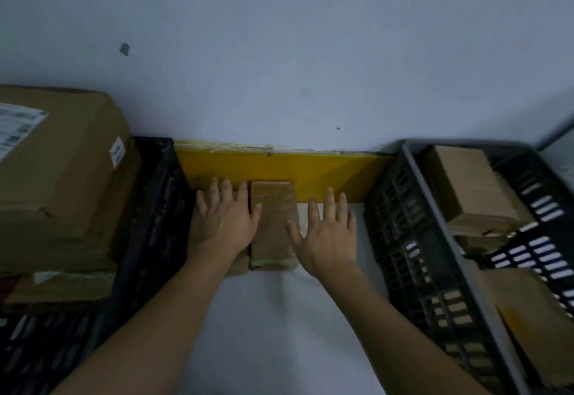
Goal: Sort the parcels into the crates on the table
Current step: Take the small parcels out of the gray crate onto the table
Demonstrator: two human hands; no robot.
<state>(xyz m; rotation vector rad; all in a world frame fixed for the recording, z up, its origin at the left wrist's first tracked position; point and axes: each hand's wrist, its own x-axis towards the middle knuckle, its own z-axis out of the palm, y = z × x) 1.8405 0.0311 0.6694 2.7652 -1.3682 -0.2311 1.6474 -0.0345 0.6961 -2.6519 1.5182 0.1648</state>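
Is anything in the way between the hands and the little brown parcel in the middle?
No. The small taped parcel lies on the table between both hands. The left hand rests on another parcel beside it; the right hand is flat by its other side.
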